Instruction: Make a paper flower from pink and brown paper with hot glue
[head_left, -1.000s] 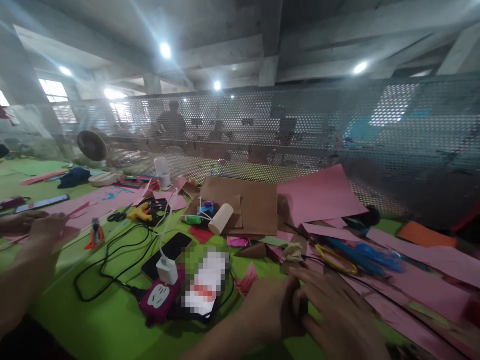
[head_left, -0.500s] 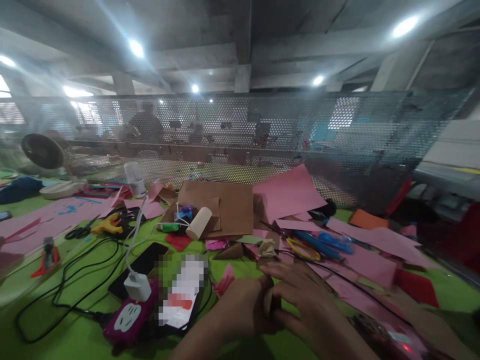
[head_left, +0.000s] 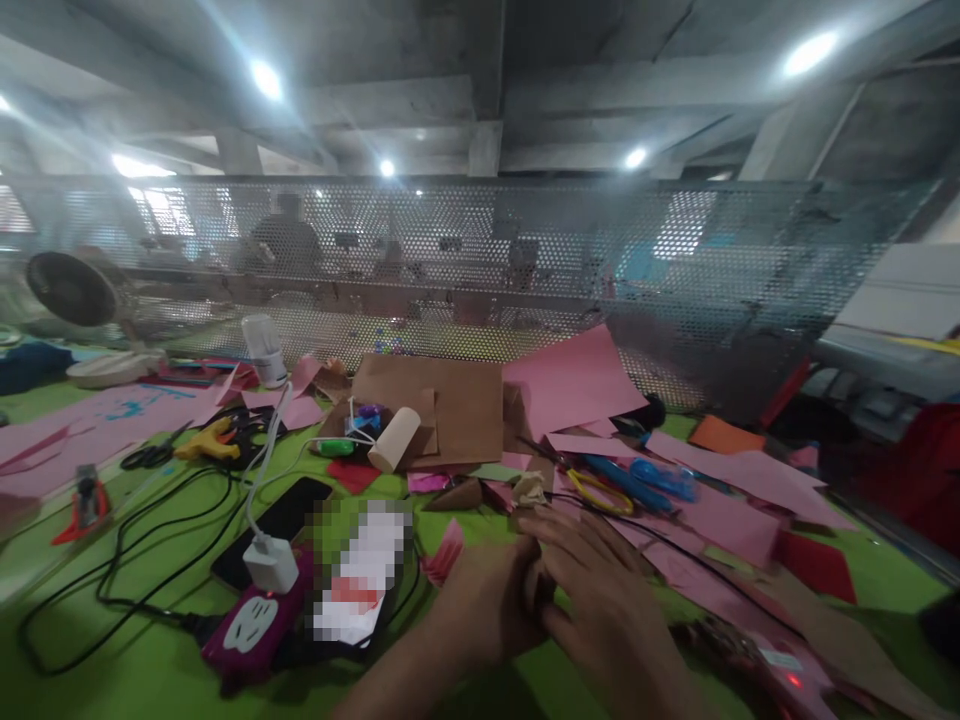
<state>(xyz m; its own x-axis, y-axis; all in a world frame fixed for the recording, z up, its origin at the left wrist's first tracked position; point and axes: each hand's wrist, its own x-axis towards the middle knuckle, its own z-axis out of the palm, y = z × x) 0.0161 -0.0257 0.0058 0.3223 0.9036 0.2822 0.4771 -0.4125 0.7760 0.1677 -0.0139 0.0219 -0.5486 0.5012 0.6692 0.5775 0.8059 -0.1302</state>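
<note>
So the pink paper piece (head_left: 444,552) is creased and fanned out, leaning up off the green tabletop (head_left: 127,672) near my left fingers (head_left: 523,560). The beige scrap (head_left: 529,490) is all crumpled, sitting just beyond my right fingers (head_left: 559,535). Can't tell if I'm pinching anything.

Ceiling lamps (head_left: 810,54) glare (streaking leftward) over dim, hazy edges.

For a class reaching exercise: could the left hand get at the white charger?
Probably yes: the left hand meets the right hand, but the lit phone between it and the white charger lies low, so reaching over looks possible.
</note>
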